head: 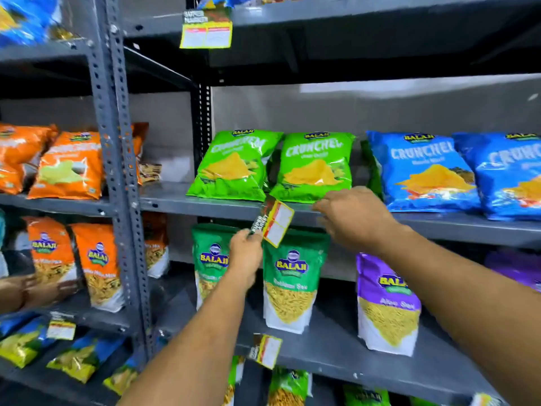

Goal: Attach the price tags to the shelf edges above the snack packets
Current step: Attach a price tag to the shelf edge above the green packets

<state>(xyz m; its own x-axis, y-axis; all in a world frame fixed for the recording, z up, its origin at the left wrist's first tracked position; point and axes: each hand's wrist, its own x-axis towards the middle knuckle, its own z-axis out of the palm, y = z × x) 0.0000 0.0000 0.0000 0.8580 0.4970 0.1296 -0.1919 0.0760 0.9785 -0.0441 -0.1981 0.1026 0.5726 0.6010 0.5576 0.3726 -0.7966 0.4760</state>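
Pinching price tag (277, 223) in left hand (245, 253) at shelf front edge (205, 207), right hand (352, 218) fingers curled on edge beside it, grip unclear, green pkts (314, 167) above.

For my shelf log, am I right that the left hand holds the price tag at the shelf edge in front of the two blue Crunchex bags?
Not quite: the head view shows the left hand holding the price tag at the shelf edge in front of the two green Crunchex bags, not the blue ones.
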